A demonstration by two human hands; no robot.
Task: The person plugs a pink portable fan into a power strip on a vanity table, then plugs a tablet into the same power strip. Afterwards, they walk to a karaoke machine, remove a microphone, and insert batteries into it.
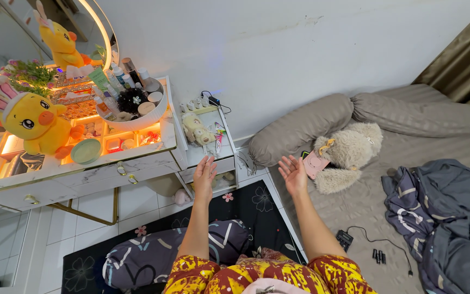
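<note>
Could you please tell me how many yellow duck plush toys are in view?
2: one yellow duck plush sits on the vanity's left side; another is up by the mirror.

Near the back edge of the white marble-look dressing table [82, 171] we see a cluster of slim upright cosmetic bottles and tubes [116, 76], white and pale with one green tube [99, 79], standing in and behind a white oval tray [153, 117]. Their labels are too small to make out. We find no signs or screens.
</note>
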